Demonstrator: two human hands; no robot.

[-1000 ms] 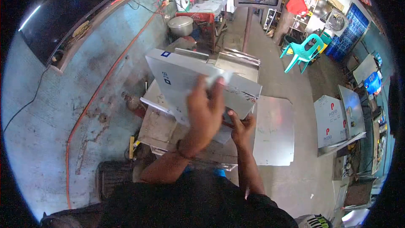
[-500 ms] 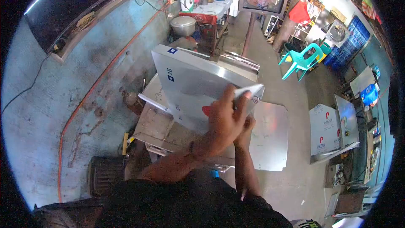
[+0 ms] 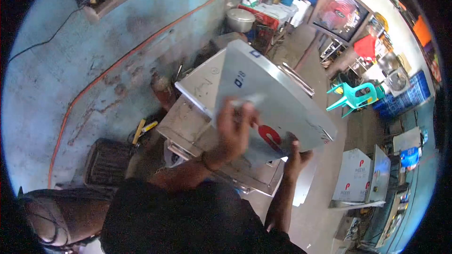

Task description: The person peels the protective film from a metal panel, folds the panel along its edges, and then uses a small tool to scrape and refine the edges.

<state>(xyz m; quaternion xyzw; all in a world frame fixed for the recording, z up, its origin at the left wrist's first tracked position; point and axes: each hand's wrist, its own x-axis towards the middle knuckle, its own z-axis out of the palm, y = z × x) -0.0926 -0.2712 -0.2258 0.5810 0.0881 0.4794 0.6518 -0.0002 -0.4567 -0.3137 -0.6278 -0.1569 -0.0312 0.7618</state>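
Observation:
A folded sheet-metal panel [image 3: 287, 106], covered with film bearing blue print and a red logo, stands tilted in front of me. My right hand [image 3: 297, 157] grips its lower right edge, thumb on the printed face. Over the left part of that face is my left hand [image 3: 235, 124], its fingers bent and pinched round a small whitish piece [image 3: 255, 99] that is smeared by motion. Whether this piece is cloth, paper or film cannot be made out. Beneath the panel is a metal-topped worktable [image 3: 181, 120], with a pale marked sheet [image 3: 202, 80] behind.
A large fan [image 3: 341, 11] and a green plastic chair [image 3: 353, 96] stand ahead to the right. Printed sheets [image 3: 351, 176] lean at the right. On the left runs a blue wall [image 3: 94, 56] with an orange hose [image 3: 122, 66]. A silver pot [image 3: 240, 20] is farther back.
My left hand has moved from the panel's right corner to its left part, with the whitish piece. The right hand now shows at the lower edge. My view has turned and tilted.

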